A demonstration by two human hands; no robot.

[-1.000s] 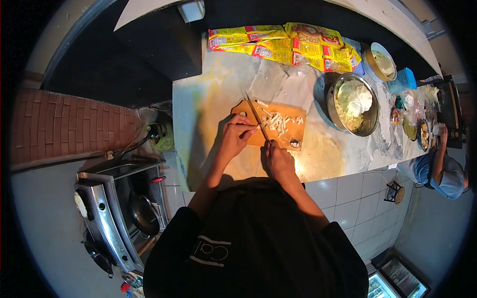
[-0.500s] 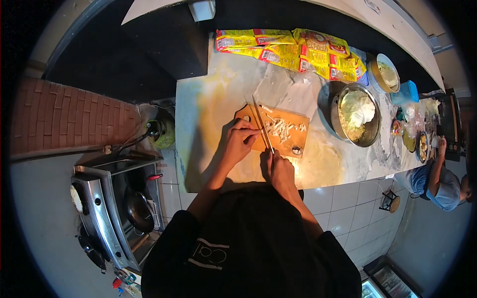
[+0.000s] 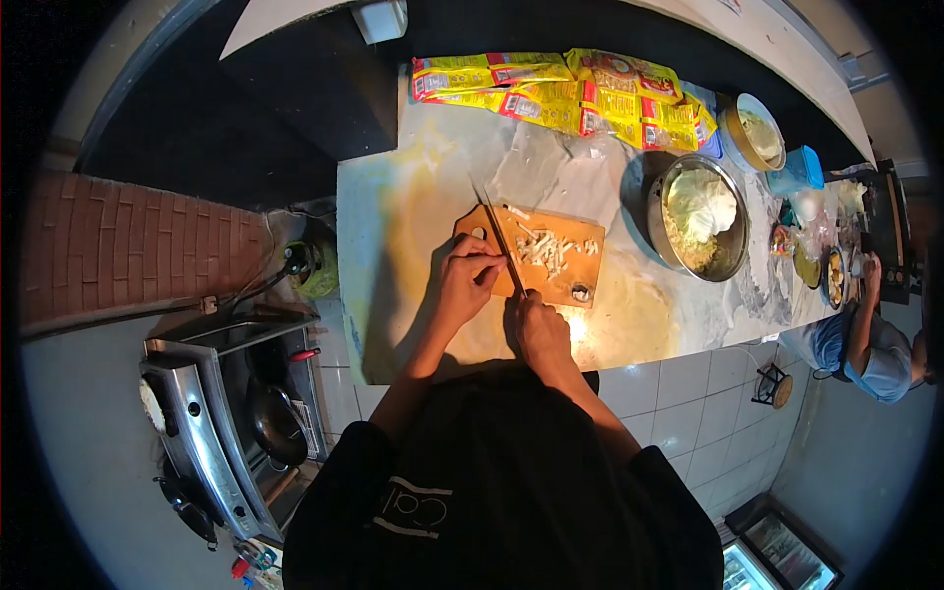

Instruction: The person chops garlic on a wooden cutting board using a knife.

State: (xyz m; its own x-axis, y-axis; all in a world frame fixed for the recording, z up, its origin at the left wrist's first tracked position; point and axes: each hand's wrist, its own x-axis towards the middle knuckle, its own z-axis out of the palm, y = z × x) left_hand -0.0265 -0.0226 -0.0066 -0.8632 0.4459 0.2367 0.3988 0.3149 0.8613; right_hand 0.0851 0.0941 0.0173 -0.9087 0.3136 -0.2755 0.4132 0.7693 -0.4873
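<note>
On a wooden cutting board (image 3: pixel 567 282) lies a pile of pale, chopped strips (image 3: pixel 547 250). My right hand (image 3: pixel 544 332) is closed round the handle of a long knife (image 3: pixel 498 228), whose blade crosses the left part of the board and points away from me. Left of the blade, my left hand (image 3: pixel 469 285) has its fingers bent and pressed together, fingertips close to the blade. Whatever they pinch is too small to make out. A small dark-and-white piece (image 3: pixel 580 293) sits at the board's near right corner.
Yellow food packets (image 3: pixel 551 93) line the back of the marble table (image 3: pixel 629 324). To the right stand a metal bowl (image 3: pixel 728 261) with cabbage and shreds, another bowl (image 3: pixel 757 133) and a blue container (image 3: pixel 801 169). Another person (image 3: pixel 870 339) works at the far right. A stove (image 3: pixel 202 423) is at lower left.
The whole view has shifted slightly. The knife's handle end sits a little lower against the board, its blade still beside my left fingertips. Both hands keep their places.
</note>
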